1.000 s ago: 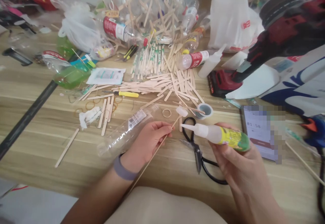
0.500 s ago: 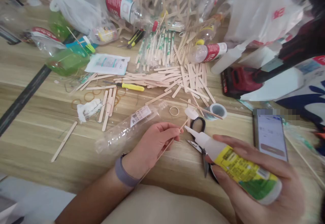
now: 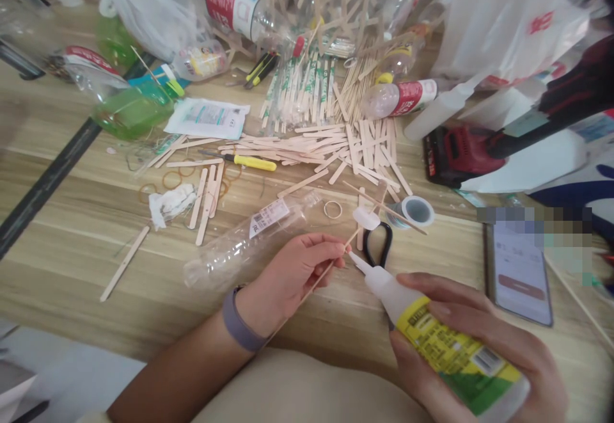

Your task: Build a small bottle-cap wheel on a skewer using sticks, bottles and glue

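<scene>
Pinched between the thumb and fingers of my left hand (image 3: 307, 266) is a thin wooden stick (image 3: 354, 236), slanting up to the right past a white oval piece (image 3: 366, 218). Another thin stick (image 3: 400, 210) crosses near that piece. My right hand (image 3: 484, 340) is wrapped round a white glue bottle (image 3: 460, 359) with a yellow and green label. Its nozzle tip is at the stick, close to my left fingertips. Black-handled scissors (image 3: 378, 244) lie partly hidden behind the bottle. A clear plastic bottle (image 3: 235, 250) lies left of my left hand.
Flat wooden sticks (image 3: 297, 148) are piled mid-table, with a yellow screwdriver (image 3: 254, 162) beside them. A grey spool (image 3: 417, 210) and a phone (image 3: 520, 269) lie on the right. Behind are plastic bottles (image 3: 230, 4) and a red-black power tool (image 3: 465, 154).
The glue bottle in my right hand has moved down and slightly left, bringing its nozzle closer to my left fingertips. The whole view has shifted slightly.
</scene>
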A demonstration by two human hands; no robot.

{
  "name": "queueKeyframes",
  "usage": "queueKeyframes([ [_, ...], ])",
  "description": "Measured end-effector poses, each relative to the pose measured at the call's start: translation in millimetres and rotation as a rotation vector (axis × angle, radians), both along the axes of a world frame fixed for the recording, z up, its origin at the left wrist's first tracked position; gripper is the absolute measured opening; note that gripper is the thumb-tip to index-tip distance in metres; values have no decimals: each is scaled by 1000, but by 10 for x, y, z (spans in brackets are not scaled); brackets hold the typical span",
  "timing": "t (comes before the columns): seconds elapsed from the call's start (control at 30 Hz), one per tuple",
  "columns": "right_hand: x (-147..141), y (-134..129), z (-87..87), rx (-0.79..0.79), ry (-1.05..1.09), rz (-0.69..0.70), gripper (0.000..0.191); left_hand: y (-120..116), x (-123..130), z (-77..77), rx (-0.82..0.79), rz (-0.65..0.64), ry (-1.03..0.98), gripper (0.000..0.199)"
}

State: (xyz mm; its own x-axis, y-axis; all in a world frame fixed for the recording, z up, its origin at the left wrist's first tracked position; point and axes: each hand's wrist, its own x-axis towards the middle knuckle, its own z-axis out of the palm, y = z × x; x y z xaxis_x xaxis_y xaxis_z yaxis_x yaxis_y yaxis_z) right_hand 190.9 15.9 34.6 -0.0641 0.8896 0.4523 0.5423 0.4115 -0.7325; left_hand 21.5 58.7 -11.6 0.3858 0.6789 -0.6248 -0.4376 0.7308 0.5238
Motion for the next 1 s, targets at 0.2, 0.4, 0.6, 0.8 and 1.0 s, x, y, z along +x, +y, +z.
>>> queueKeyframes([
  [0.2, 88, -20, -37, 22, -68, 115, 35, 5, 8, 4, -2, 1, 4, 15],
  [0.4, 67, -13, -41, 15, -61, 97, 34, -2, 5, 4, -11, 4, -13, 14],
  [0.6, 72, -3, -59, 10, -72, 92, 34, 5, 6, 15, -16, -10, -1, 13],
  [0.8, 42, 6, -58, -5, -62, 70, 35, -6, 4, 27, -18, -30, 37, 13],
  [1.0, 52, -1, -69, -7, -36, 50, 33, -26, 8, 64, 73, -13, 80, 18],
])
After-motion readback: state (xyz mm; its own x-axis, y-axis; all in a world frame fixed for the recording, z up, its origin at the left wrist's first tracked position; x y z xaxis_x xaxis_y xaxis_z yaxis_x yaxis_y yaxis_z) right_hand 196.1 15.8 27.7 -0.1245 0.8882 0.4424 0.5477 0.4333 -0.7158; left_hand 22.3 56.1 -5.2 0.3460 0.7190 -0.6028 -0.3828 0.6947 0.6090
